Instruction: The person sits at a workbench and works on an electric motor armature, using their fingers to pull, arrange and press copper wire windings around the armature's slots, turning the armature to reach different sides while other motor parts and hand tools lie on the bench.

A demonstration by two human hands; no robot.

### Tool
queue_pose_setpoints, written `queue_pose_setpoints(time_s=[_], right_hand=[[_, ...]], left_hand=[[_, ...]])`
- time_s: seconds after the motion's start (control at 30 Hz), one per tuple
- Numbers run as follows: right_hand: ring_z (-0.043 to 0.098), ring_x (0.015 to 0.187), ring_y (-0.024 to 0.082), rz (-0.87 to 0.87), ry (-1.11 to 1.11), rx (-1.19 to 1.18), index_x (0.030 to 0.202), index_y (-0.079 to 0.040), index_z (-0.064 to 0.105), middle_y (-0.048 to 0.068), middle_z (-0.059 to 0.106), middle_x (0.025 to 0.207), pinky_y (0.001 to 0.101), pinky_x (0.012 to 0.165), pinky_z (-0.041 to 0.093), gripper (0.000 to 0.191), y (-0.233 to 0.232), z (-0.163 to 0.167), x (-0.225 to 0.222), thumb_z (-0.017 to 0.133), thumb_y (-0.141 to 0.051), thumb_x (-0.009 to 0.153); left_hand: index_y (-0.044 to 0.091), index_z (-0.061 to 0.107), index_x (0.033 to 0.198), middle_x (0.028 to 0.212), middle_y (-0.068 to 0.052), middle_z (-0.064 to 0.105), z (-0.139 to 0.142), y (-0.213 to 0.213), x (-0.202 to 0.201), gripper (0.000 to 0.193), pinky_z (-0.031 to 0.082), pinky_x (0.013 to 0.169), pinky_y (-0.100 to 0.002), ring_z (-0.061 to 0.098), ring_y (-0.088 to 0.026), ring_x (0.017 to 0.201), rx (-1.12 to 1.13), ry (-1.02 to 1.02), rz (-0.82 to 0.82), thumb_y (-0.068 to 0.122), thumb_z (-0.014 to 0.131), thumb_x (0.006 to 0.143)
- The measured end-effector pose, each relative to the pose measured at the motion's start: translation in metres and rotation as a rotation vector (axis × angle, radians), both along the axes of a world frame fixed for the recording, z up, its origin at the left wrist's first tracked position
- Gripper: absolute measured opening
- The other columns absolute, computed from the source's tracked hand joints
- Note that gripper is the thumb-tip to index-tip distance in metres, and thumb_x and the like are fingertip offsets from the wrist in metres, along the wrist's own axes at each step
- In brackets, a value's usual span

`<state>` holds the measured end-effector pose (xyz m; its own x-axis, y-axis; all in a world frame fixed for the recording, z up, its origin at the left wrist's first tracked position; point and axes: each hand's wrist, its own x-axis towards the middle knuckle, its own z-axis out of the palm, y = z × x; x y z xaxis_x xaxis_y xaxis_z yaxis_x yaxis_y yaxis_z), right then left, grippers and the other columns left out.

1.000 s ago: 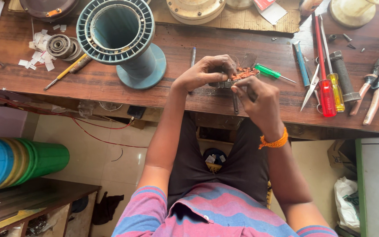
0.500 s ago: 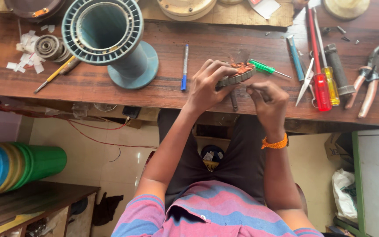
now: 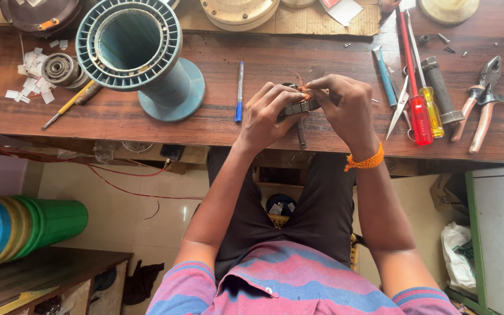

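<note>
Both hands meet over the wooden workbench (image 3: 217, 58). My left hand (image 3: 266, 114) grips a small dark metal motor part with copper wire (image 3: 297, 105). My right hand (image 3: 345, 108), with an orange thread band on the wrist, pinches at the top of that same part, fingers closed on its wires. A thin dark tool (image 3: 301, 134) lies on the bench under the hands. What the right fingertips hold is hidden.
A large blue-grey spool (image 3: 141, 55) stands left. A blue pen (image 3: 239, 90) lies beside my left hand. Red and yellow screwdrivers (image 3: 418, 99), scissors and pliers (image 3: 479, 102) lie right. White paper scraps and a bearing (image 3: 59, 69) sit far left. Green and blue drums (image 3: 24, 224) lie below.
The view has shifted left, so the spool and the hands now sit further right in the picture. The green-handled screwdriver beside the hands is no longer visible. Both hands keep working on the small part.
</note>
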<state>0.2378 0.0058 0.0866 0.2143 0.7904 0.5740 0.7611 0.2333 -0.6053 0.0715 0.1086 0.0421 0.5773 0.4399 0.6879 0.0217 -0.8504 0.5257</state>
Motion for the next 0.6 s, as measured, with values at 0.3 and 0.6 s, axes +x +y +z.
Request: queue_pose_setpoints(time_s=[0.3, 0.6], right_hand=[[0.054, 0.057, 0.012, -0.113, -0.025, -0.097, 0.093, -0.002, 0.072, 0.01, 0.061, 0.064, 0.0286, 0.052, 0.039, 0.018, 0.019, 0.0, 0.01, 0.089, -0.007, 0.089], [0.068, 0.07, 0.002, 0.13, 0.262, -0.149, 0.102, -0.008, 0.071, -0.003, 0.071, 0.083, 0.0236, 0.06, 0.055, 0.011, 0.012, 0.012, 0.003, 0.079, -0.015, 0.101]], left_hand=[[0.012, 0.068, 0.122, 0.098, -0.005, 0.078, 0.02, 0.017, 0.021, 0.037, 0.057, 0.08, -0.032, 0.074, -0.016, 0.091, -0.661, 0.095, -0.145, 0.03, 0.071, 0.091], [0.003, 0.071, 0.102, 0.1, 0.0, 0.069, 0.006, 0.051, 0.011, 0.014, 0.052, 0.085, -0.027, 0.064, -0.009, 0.094, -0.885, 0.064, -0.59, 0.011, 0.066, 0.092]])
